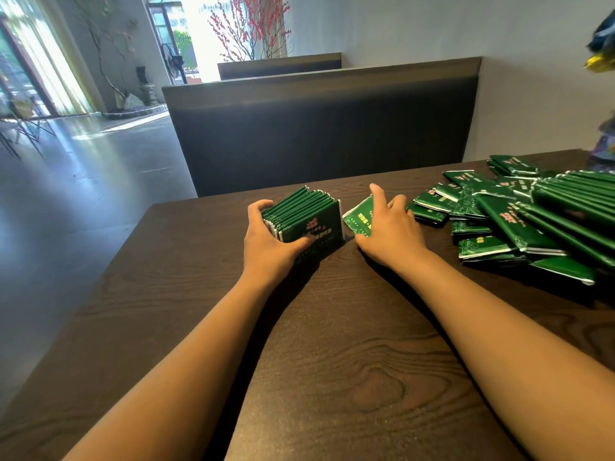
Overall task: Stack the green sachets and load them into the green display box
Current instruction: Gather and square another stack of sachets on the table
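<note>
Two bare forearms reach over the dark wood-grain bench (332, 361), whose near half lies bare. The left hand (266, 241) holds a stack of green sachets (306, 217) standing on edge, thumb across the printed near face and fingers curled round the far-left end; the packets' top edges run away toward the far left. Just right of it, the right hand (389, 227) rests with fingers spread on a single sachet (359, 216), tilted, its long axis pointing away. Further right lies a loose pile of sachets (519, 214), overlapping at mixed angles out to the frame's right edge. The bench's far edge sits close behind the stack, before a dark booth backrest (319, 128).
</note>
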